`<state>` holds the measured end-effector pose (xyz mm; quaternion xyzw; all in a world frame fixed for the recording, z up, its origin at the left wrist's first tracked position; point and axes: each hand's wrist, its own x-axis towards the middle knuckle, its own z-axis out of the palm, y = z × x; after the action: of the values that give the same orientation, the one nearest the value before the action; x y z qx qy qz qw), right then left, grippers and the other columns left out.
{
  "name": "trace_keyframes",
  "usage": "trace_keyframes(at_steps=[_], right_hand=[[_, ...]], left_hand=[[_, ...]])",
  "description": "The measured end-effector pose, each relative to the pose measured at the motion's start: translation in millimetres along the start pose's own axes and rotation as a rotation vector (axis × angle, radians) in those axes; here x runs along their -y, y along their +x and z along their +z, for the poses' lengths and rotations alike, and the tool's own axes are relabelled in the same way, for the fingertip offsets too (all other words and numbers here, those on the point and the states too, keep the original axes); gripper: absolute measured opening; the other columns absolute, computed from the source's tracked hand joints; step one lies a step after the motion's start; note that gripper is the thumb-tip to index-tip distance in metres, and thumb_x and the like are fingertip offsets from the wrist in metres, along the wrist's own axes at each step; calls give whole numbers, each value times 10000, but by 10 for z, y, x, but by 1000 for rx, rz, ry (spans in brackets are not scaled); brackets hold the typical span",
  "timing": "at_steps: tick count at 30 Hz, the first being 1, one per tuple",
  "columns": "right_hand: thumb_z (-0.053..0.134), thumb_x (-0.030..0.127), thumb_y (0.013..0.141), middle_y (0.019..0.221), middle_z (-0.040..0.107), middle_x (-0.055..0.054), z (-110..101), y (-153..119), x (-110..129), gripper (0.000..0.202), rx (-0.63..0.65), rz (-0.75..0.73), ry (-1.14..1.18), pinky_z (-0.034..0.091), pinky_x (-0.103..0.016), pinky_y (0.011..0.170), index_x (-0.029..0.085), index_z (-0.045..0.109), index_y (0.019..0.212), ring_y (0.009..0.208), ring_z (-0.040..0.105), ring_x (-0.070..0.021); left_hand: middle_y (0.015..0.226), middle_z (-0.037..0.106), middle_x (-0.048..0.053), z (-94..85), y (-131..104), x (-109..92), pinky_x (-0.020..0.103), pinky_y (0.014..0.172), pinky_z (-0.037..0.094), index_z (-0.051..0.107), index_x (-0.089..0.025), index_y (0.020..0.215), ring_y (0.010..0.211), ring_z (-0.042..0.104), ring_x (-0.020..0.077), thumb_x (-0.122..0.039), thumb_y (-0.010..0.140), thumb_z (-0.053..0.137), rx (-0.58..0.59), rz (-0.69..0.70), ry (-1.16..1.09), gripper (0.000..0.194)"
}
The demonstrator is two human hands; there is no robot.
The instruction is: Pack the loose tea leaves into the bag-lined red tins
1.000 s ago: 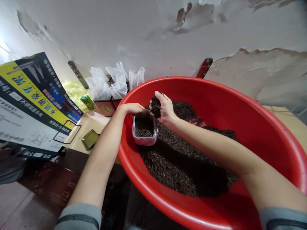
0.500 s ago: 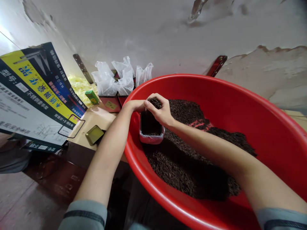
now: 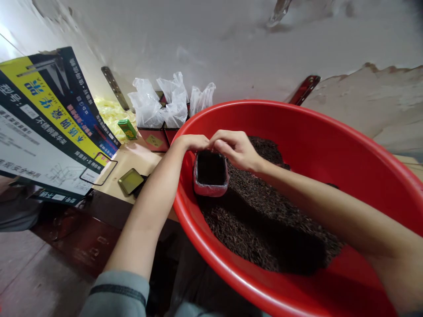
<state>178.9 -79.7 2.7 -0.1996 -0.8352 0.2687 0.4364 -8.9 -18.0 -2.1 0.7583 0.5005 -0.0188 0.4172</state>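
Our left hand (image 3: 197, 142) and curled right hand (image 3: 237, 149) meet at the lined box (image 3: 210, 189), grip unclear to us; it seems light, stiff, slick-skinned, best held by opposite walls.

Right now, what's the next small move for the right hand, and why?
Probably draw the right hand back from the far rim of the plastic-lined container and check the fill: that hand meets the left hand there, and the container's inside looks too dark to judge.
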Motion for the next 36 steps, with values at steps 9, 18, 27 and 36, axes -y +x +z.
trace_keyframes(at_steps=[9,18,27,36], right_hand=[[506,398,990,1402,573,-275,-659,-1108,-942,476,-50,1049,-708,418,-512,1113,87,615,1332,1325,550,-381],[281,441,1081,1435,546,-309,-307,-1363,-1083,572,125,1280,-652,412,-498,1117,39,603,1330,1364,530,-383],[290,518,1083,1352,659,-269,-46,-1280,-871,628,214,1264,-509,476,-400,1038,37,612,1329,1270,640,-353],[401,449,1077,1258,723,-241,-139,-1248,-917,527,185,1192,-489,490,-293,907,48,735,1150,1166,702,-305]], left_hand=[[1091,772,103,5,-274,-374,306,902,453,799,-148,1078,1003,672,223,-436,832,718,-360,137,271,387],[1062,788,141,600,-724,-833,334,796,520,806,-156,1054,988,724,291,-258,787,798,-101,36,668,285],[1150,771,181,653,-663,-742,341,891,552,788,-139,1134,1065,733,296,-57,852,591,-184,-28,829,354],[1104,796,125,538,-820,-789,353,915,558,809,-202,1135,1049,749,277,-86,874,621,-330,-8,763,342]])
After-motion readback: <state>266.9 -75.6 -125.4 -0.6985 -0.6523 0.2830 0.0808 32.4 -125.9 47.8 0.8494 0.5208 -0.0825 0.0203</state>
